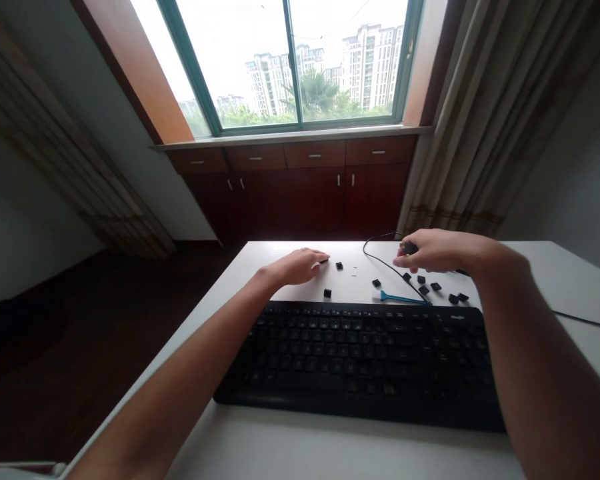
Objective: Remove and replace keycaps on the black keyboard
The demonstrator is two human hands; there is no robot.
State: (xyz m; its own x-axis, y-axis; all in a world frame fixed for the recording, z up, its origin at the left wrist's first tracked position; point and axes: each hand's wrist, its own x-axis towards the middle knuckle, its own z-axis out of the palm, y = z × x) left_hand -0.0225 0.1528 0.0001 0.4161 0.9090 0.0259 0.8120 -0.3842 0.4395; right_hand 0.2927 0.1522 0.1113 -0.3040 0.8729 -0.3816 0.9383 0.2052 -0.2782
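My left hand [300,265] rests on the far left part of the white table, its fingers together at a small black keycap [324,261]. My right hand [433,250] is over the far side of the table, with fingers curled by a dark object [409,248] whose kind I cannot make out. Between and below the hands lie loose keycaps, one [339,265] near my left fingertips and another [436,287] below my right hand. A black keyboard [345,360] lies in front of me, some of its keys apparently off. Behind it lies a blue-handled brush [403,298] with pale bristles.
A thin black cable [380,260] curves over the white table [300,433] and passes by the brush. A small white piece [355,271] lies near the keycaps. Beyond the table stand a dark red cabinet [290,200], a window and curtains [460,133].
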